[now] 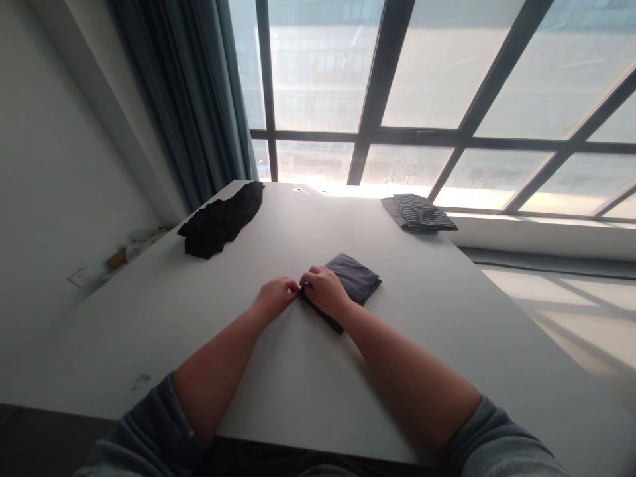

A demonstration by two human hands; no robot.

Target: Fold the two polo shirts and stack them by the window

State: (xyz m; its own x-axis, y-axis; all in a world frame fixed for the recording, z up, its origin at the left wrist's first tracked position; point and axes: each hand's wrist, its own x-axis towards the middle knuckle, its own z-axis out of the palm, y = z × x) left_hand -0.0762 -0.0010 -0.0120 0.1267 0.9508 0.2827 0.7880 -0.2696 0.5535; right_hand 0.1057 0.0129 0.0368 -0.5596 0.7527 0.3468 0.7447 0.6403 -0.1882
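A folded dark grey garment (355, 275) lies at an angle on the white table in front of me; its exact kind cannot be made out. My left hand (277, 295) is closed, thumb and fingers pinched at the garment's left corner. Over the left part of the same garment rests my right hand (324, 289), its fingers curled down and gripping near that corner. Part of the cloth is hidden beneath the right hand and wrist.
On the white table (278, 391), a crumpled black garment (221, 222) lies at the far left. Folded grey and striped cloths (420, 213) are stacked at the far right. Beyond the table stand a large window (417, 66) and a dark curtain (186, 86).
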